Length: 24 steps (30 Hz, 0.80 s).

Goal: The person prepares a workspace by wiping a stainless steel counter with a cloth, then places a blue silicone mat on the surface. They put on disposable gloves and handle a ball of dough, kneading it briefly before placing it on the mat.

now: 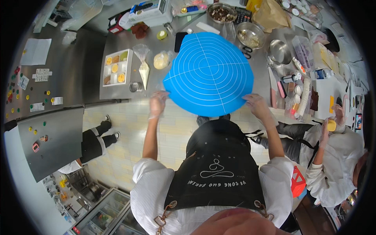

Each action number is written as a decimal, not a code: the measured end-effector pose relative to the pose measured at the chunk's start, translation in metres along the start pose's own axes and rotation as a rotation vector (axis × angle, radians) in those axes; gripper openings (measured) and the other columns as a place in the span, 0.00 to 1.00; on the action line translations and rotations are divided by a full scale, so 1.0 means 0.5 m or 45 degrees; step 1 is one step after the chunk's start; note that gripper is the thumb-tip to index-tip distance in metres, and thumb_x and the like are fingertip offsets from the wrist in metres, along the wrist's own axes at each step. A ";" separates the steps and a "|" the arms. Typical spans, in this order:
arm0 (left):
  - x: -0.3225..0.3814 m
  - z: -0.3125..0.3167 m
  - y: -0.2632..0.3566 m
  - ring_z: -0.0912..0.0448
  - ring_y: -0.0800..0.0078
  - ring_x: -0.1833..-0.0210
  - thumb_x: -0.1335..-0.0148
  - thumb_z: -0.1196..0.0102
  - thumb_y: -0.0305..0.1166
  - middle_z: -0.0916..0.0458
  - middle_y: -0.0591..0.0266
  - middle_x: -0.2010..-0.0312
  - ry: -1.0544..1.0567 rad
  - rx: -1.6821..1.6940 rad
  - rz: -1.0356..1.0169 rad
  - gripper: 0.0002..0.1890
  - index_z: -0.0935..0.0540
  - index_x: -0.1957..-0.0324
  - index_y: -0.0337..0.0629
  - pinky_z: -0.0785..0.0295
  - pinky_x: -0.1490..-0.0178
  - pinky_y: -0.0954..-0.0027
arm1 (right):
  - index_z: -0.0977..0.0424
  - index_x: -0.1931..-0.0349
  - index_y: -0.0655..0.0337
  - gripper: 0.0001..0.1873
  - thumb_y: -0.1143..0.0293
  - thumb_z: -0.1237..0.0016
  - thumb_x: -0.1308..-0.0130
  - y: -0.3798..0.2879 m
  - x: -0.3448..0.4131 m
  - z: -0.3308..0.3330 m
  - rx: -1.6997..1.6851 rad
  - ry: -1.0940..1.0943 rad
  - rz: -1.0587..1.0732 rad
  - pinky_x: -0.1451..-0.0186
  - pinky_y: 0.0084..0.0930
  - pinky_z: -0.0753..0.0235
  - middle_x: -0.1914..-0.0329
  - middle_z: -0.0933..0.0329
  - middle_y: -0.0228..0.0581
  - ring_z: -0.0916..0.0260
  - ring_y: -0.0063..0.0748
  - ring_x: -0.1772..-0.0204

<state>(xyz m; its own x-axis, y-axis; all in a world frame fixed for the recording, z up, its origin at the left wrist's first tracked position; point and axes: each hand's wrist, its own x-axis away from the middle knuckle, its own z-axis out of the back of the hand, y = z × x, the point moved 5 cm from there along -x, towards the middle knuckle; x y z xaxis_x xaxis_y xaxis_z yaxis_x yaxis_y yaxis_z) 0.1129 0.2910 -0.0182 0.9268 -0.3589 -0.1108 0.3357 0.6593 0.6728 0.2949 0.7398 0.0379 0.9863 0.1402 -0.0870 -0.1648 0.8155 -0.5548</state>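
Note:
A blue silicone pastry mat (208,73) with white rings and crossed lines spans the view before me, its near edge bulging past the steel table's front. My left hand (158,103), in a clear plastic glove, pinches the mat's near left corner. At the near right corner, my gloved right hand (256,105) grips the mat's edge. Left of the mat lie a pale dough ball (161,60) in plastic wrap, a filled piping bag (144,72), a small metal ring (135,86) and a white divided box (117,68) with round pastries in some compartments.
Behind the mat stand steel bowls (221,13), a second bowl (250,35) and a black phone (179,42). Black-handled scissors (247,53), an empty steel bowl (280,52) and spatulas (276,82) lie right. A gloved co-worker (329,158) stands right; another person (94,141) is at left.

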 end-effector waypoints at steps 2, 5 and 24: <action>0.060 -0.097 -0.063 0.18 0.57 0.52 0.46 0.36 0.27 0.15 0.53 0.56 -0.049 -0.153 0.193 0.12 0.13 0.58 0.41 0.24 0.47 0.62 | 0.19 0.54 0.58 0.13 0.72 0.48 0.39 0.097 0.037 -0.106 0.051 -0.212 -0.239 0.43 0.46 0.27 0.52 0.20 0.49 0.25 0.52 0.47; 0.130 -0.177 -0.098 0.17 0.58 0.51 0.45 0.35 0.30 0.15 0.50 0.55 -0.078 0.014 0.390 0.15 0.14 0.55 0.41 0.24 0.47 0.63 | 0.20 0.52 0.58 0.15 0.69 0.47 0.40 0.167 0.073 -0.178 0.077 -0.311 -0.330 0.42 0.43 0.26 0.52 0.19 0.50 0.25 0.51 0.46; 0.199 -0.384 -0.165 0.27 0.81 0.68 0.38 0.34 0.38 0.19 0.72 0.59 -0.255 1.573 1.567 0.18 0.26 0.50 0.50 0.30 0.63 0.79 | 0.28 0.47 0.75 0.33 0.55 0.38 0.45 0.255 -0.108 -0.192 -0.312 0.085 -1.455 0.41 0.42 0.25 0.44 0.23 0.57 0.25 0.51 0.41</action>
<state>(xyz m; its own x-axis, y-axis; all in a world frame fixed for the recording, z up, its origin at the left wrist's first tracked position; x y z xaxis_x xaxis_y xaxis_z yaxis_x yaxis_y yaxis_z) 0.2097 0.3277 -0.2249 0.4554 -0.2128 0.8645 -0.8839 -0.2242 0.4104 0.2215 0.7822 -0.1072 0.5595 -0.6401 0.5264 0.8165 0.3170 -0.4825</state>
